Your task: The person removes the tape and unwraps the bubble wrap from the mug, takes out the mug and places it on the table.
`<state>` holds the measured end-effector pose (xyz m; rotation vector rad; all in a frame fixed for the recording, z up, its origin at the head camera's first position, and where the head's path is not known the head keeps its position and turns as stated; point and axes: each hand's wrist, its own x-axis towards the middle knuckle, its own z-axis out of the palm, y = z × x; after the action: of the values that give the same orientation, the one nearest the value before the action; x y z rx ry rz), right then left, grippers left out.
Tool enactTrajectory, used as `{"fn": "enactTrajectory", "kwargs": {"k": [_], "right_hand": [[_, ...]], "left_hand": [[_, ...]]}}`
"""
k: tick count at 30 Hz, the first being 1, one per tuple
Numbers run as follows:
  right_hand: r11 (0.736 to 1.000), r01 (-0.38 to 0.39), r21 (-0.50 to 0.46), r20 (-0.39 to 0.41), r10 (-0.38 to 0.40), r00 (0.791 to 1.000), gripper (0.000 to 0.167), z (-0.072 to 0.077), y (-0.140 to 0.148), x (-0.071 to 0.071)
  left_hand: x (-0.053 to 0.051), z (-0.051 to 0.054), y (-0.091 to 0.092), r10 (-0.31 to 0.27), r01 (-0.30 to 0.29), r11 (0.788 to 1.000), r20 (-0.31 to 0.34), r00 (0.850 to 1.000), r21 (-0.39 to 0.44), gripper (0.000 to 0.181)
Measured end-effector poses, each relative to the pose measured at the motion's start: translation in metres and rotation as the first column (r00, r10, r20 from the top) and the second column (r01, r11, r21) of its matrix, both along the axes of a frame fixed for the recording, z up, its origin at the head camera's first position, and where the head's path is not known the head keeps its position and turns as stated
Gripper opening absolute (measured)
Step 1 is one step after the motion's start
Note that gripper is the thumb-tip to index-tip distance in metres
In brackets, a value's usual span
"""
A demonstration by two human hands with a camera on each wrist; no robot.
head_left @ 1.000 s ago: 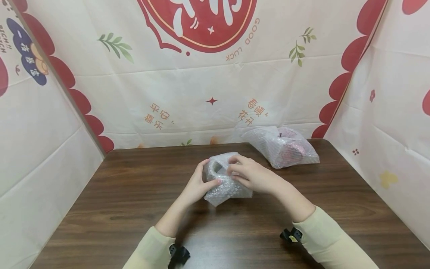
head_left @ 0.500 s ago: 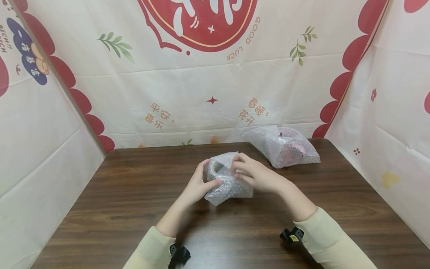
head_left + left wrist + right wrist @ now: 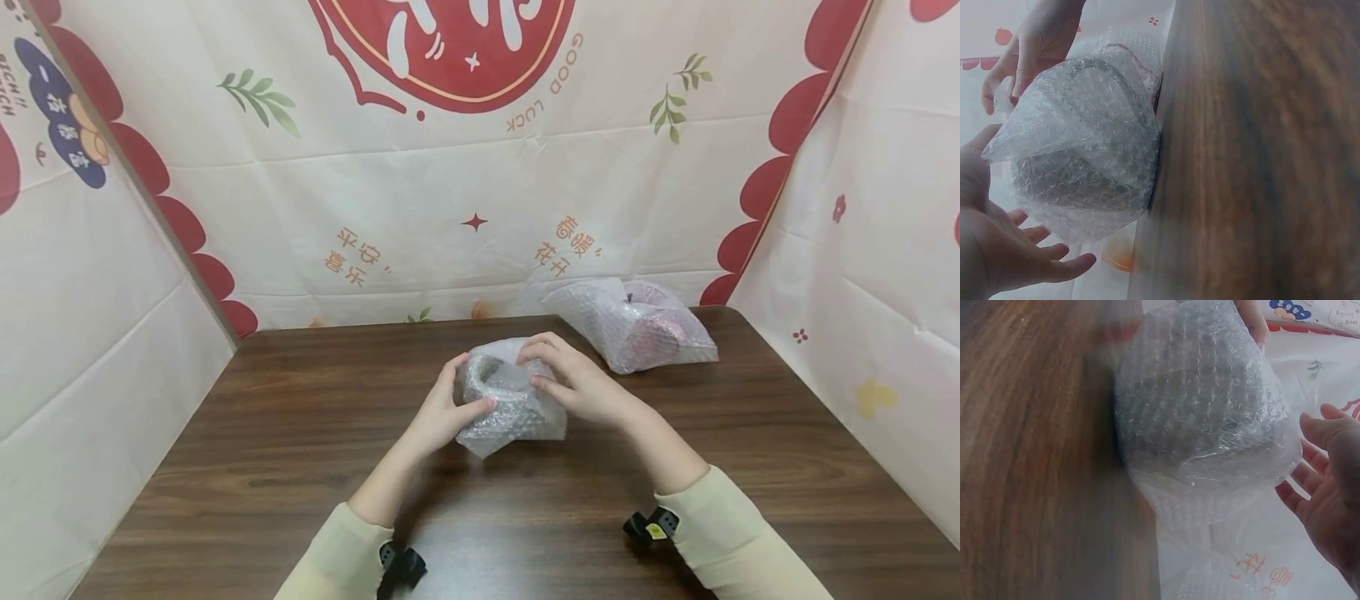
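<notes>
A clear bubble-wrap bag (image 3: 517,417) stands on the table, its round top gaping and its lower corner pointing toward me. Something greenish-grey shows dimly through its side in the right wrist view; its kind is hidden. My left hand (image 3: 440,414) holds the bag's left side, thumb in front and fingers round the back. At the right of the mouth, my right hand (image 3: 573,379) has its thumb and fingers about the rim. In the left wrist view a fold of film lies between that hand's fingertips (image 3: 1020,87).
Farther back, near the table's right rear corner, lies a second bubble-wrap bag (image 3: 637,333) with something pinkish inside. Printed cloth walls (image 3: 472,183) enclose the back and both sides of the brown wooden table (image 3: 262,467).
The right hand's fingers have shifted at the bag's rim, and the mouth has spread from a narrow gap to a wider round opening. My left hand has stayed in place.
</notes>
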<state>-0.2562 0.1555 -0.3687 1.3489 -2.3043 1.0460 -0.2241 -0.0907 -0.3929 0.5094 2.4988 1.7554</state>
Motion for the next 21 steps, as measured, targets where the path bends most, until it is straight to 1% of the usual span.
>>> {"fn": "enactTrajectory", "kwargs": {"k": [2,5,8,12,15,18,21], "right_hand": [[1.0,0.006,-0.031,-0.009,-0.006,1.0,0.039,-0.003,0.0,-0.001],[0.996,0.028,-0.087,-0.001,-0.029,1.0,0.047,-0.009,0.0,-0.002],[0.987,0.076,-0.143,0.028,-0.073,0.997,0.056,-0.015,0.001,-0.001],[0.974,0.148,-0.174,0.065,-0.139,0.988,0.061,-0.021,0.002,0.002],[0.967,0.188,-0.171,0.061,-0.181,0.982,0.062,-0.023,0.003,0.004],[0.967,0.203,-0.151,0.047,-0.198,0.979,0.065,-0.023,0.003,0.007],[0.97,0.211,-0.12,0.064,-0.205,0.977,0.068,-0.024,0.003,0.009]], "left_hand": [[-0.001,-0.001,0.0,0.006,-0.006,1.0,0.007,1.0,-0.002,0.083],[-0.01,-0.016,-0.002,0.031,-0.031,0.999,-0.007,0.999,-0.009,0.085],[-0.01,-0.017,-0.003,0.051,-0.051,0.998,-0.025,0.998,-0.021,0.085],[-0.011,-0.017,-0.003,0.054,-0.056,0.998,-0.073,0.996,-0.027,0.083],[-0.011,-0.017,-0.002,0.05,-0.053,0.998,-0.11,0.993,-0.025,0.081],[-0.012,-0.016,-0.003,0.047,-0.05,0.998,-0.129,0.991,-0.024,0.083],[-0.012,-0.016,-0.004,0.04,-0.044,0.999,-0.125,0.991,-0.032,0.084]]}}
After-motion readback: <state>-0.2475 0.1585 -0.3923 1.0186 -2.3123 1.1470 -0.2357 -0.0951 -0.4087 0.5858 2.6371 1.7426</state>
